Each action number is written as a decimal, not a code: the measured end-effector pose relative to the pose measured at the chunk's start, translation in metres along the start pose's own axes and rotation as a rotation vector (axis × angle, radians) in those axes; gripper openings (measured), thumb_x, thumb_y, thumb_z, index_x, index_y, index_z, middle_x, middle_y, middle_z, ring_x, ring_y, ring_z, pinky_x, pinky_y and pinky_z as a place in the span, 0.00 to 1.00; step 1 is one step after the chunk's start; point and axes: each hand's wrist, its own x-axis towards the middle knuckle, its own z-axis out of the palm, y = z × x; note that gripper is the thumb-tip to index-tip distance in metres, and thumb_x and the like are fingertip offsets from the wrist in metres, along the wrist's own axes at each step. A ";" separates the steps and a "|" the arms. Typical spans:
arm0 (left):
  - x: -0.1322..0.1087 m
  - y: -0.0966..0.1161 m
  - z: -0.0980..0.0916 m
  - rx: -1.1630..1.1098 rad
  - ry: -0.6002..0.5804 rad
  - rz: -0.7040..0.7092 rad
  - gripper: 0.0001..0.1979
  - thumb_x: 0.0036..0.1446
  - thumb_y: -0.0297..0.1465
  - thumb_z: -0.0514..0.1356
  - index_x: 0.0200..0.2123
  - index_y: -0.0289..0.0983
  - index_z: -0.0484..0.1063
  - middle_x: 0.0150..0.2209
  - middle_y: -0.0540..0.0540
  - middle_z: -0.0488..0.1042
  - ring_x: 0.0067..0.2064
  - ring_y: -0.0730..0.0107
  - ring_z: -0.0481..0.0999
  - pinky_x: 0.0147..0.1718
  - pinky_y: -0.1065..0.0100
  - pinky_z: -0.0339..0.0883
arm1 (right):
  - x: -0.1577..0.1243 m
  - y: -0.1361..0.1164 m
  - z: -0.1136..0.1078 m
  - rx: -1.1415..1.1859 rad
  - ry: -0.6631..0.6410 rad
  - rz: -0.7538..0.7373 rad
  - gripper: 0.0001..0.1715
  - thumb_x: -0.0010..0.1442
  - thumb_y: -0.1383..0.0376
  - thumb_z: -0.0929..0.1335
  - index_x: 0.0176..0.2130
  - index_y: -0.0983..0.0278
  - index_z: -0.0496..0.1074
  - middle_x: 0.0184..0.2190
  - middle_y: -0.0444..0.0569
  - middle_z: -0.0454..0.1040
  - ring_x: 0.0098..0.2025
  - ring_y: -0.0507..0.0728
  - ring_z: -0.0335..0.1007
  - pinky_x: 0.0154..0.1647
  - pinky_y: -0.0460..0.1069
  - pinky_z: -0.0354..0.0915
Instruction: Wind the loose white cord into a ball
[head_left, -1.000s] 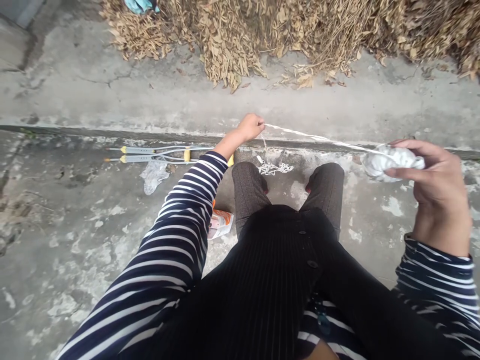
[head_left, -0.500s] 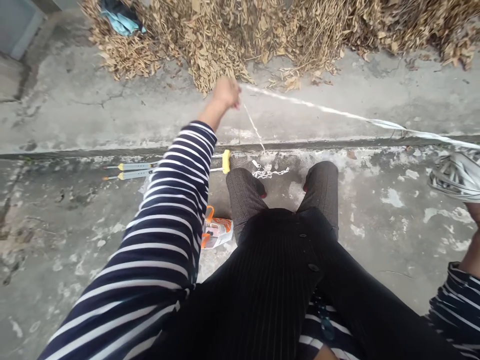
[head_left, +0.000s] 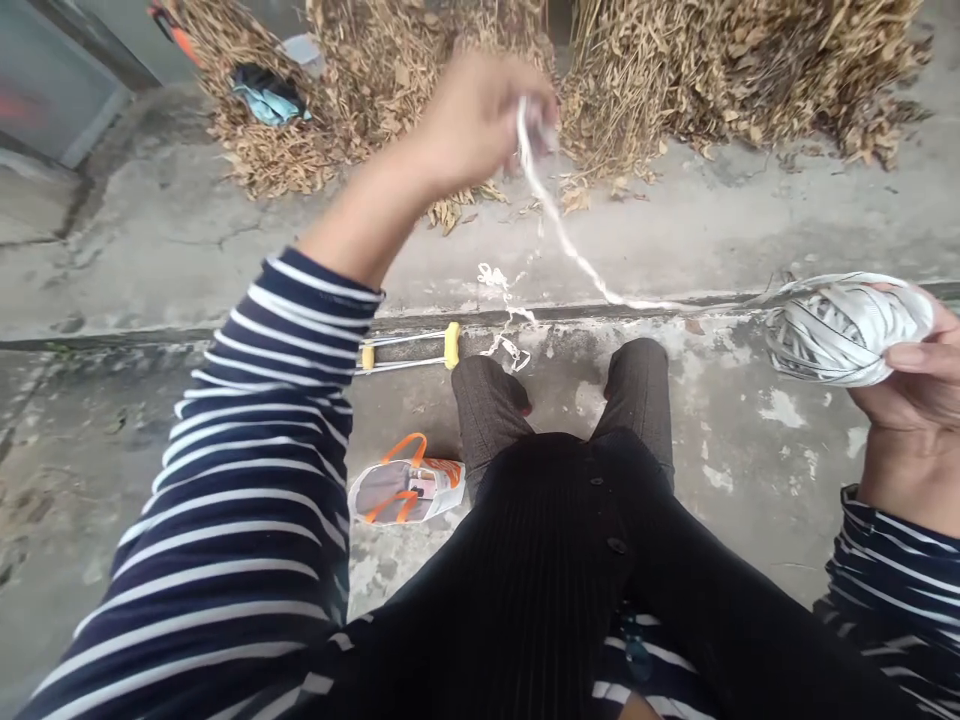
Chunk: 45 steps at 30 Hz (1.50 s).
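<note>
Pinching the white strip [head_left: 571, 256] in my raised left hand [head_left: 472, 120], fingers closed tight on it, I see it slope down and right to the wound ball [head_left: 840, 325]. My right hand [head_left: 919, 400] grips that ball in curled fingers, out beside my knee. The strip's loose end [head_left: 504, 300] dangles above the concrete ledge [head_left: 225, 330].

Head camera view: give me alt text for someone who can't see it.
A person's right hand holds a ball of white strip, while the raised, blurred left hand pinches the strand running from it. Below are dark trousers and concrete ground, with a heap of dry leaves beyond.
</note>
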 end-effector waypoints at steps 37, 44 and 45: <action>-0.056 -0.120 0.147 -0.289 -0.589 0.046 0.16 0.65 0.38 0.65 0.28 0.34 0.77 0.28 0.41 0.80 0.26 0.76 0.77 0.28 0.71 0.67 | 0.025 0.054 0.073 -0.221 -0.560 0.501 0.26 0.33 0.67 0.80 0.37 0.59 0.79 0.37 0.45 0.77 0.40 0.58 0.71 0.41 0.52 0.68; -0.042 -0.146 0.132 -0.452 -0.759 -0.123 0.21 0.58 0.45 0.70 0.25 0.35 0.72 0.25 0.43 0.78 0.25 0.73 0.76 0.25 0.71 0.66 | 0.035 0.055 0.085 -0.439 -0.754 0.370 0.27 0.38 0.59 0.79 0.41 0.58 0.78 0.42 0.47 0.78 0.48 0.63 0.72 0.51 0.57 0.68; -0.042 -0.154 0.136 -0.426 -0.809 -0.142 0.21 0.58 0.46 0.70 0.25 0.35 0.73 0.25 0.43 0.78 0.25 0.73 0.76 0.24 0.71 0.65 | 0.037 0.053 0.086 -0.493 -0.769 0.327 0.26 0.39 0.59 0.79 0.41 0.58 0.78 0.43 0.46 0.78 0.49 0.63 0.72 0.51 0.57 0.67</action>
